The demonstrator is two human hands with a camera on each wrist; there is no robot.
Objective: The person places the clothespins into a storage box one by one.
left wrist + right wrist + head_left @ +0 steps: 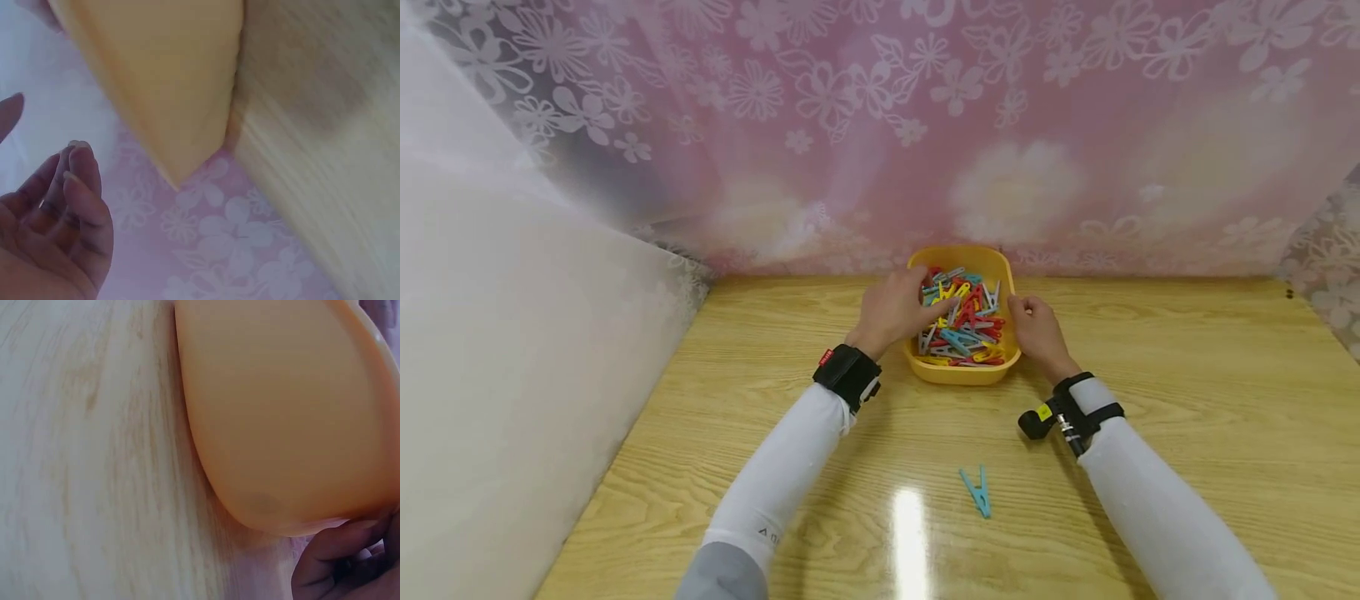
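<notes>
A yellow plastic basket (961,377) stands at the back of the table, filled with a heap of red, yellow, blue and grey clothespins (972,321). My left hand (891,308) reaches over the basket's left rim, thumb above the heap. In the left wrist view that hand (56,225) has its thumb apart from loosely bent fingers, with nothing between them. At the right side, my right hand (1037,332) pinches the basket's rim. The right wrist view shows its curled fingers (334,550) at the rim, close beside the basket's outer wall (287,412).
One light-blue clothespin (978,493) lies alone on the wooden table (760,400), in front of the basket and between the forearms. Behind the basket hangs a pink flowered curtain (880,167). A white wall-like sheet (512,333) borders the left side.
</notes>
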